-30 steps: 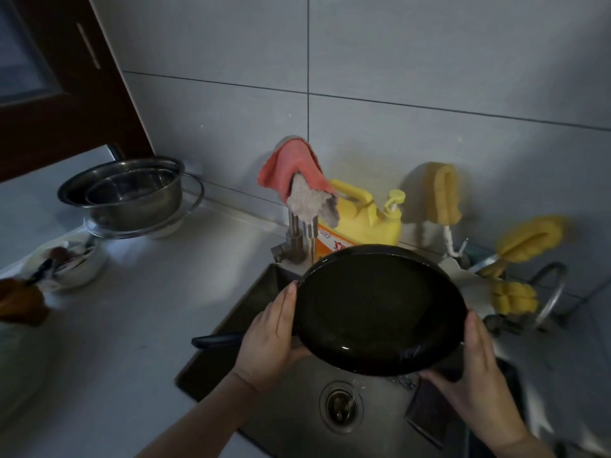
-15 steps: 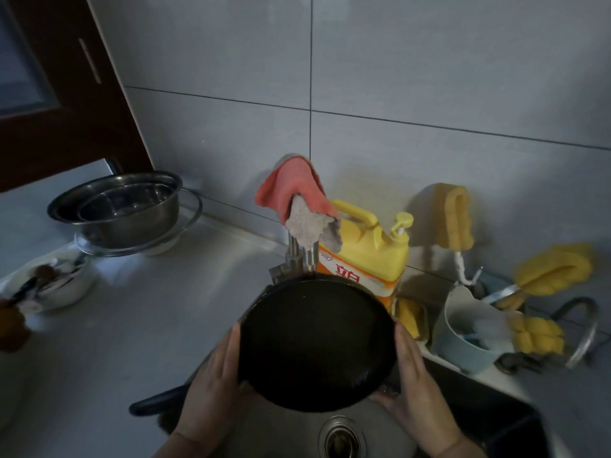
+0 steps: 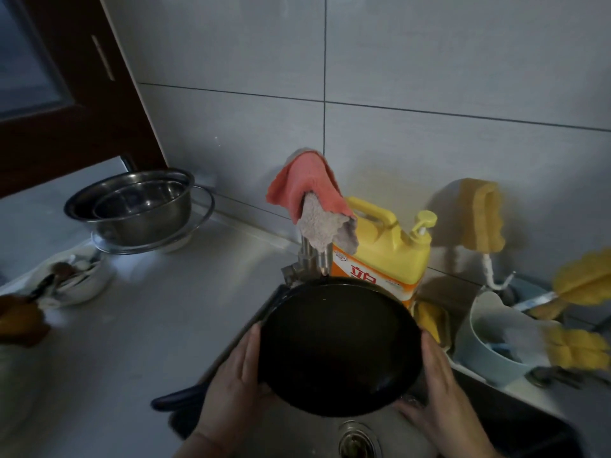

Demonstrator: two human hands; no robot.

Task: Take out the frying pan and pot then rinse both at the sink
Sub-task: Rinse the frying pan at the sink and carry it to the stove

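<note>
A black frying pan [image 3: 337, 345] is held over the steel sink [image 3: 317, 434], its inside facing me and tilted. My left hand [image 3: 234, 388] grips its left rim and my right hand [image 3: 436, 391] grips its right rim. The pan's dark handle [image 3: 175, 399] sticks out to the lower left behind my left hand. The faucet [image 3: 312, 259] stands just behind the pan, draped with a pink cloth [image 3: 304, 190]. A steel pot [image 3: 132, 206] sits on the counter at the back left, with a smaller steel bowl nested in it.
A yellow detergent jug [image 3: 383, 252] stands behind the sink. Yellow sponges and brushes [image 3: 482, 219] hang at right above a pale blue holder [image 3: 492, 345]. A white dish of utensils [image 3: 72, 279] lies on the left counter. The sink drain [image 3: 355, 441] shows below the pan.
The pan has shifted left in view and come to sit under the faucet, with both hands still on its rim. The view has tilted up slightly.
</note>
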